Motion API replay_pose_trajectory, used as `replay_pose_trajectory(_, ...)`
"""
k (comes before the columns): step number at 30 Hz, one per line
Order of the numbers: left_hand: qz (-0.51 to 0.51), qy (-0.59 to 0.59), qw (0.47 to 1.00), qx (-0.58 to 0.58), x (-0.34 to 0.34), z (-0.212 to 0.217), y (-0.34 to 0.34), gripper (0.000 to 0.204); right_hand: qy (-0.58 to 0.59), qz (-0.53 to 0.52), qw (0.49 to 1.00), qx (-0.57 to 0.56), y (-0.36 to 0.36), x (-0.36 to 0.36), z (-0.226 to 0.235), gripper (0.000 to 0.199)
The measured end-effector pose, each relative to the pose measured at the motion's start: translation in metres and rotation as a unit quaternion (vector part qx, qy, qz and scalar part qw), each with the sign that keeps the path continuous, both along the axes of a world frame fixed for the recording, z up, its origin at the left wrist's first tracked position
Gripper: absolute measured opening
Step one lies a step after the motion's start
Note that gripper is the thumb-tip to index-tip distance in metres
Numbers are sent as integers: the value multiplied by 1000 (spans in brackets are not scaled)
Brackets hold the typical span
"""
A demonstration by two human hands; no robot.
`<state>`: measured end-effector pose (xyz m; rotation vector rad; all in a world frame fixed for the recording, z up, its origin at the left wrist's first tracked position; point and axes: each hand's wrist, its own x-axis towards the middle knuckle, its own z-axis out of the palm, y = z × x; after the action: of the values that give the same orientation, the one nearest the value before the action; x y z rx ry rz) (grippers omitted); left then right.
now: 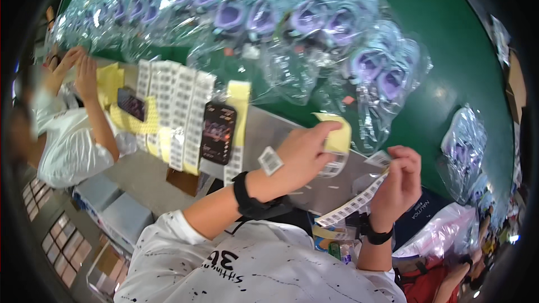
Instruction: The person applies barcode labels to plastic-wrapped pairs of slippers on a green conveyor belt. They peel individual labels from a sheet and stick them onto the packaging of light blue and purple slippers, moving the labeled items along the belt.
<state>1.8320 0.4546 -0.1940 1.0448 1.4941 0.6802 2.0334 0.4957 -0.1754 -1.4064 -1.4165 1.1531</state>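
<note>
My left hand is closed, thumb and forefinger pinching a curled yellow-backed label strip. One white barcode label sits on the back of this hand near the wrist, above a black band. At the right, my right hand has its fingers bent around a long strip of white barcode labels, which slants down toward my body. Another white label piece shows at its fingertips. Whether the pieces in the two hands join cannot be made out. Both hands are over the metal near edge of the table.
Pale blue and purple shoes in clear bags line the green table; another bagged pair lies right. Label sheets and a phone lie left, beside a co-worker's arms. A dark blue box stands near my right arm.
</note>
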Motion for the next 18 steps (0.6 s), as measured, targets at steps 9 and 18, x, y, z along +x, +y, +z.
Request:
replay_pose_trajectory(9,16,-77,992,-99,-2,-4,-14,51,153,-171,966,-120,161,99,-107,77)
replay_pose_trajectory(18,-12,-64,988,-138,15,1,-10,51,232,-135,944,-190,262,102,-169,10)
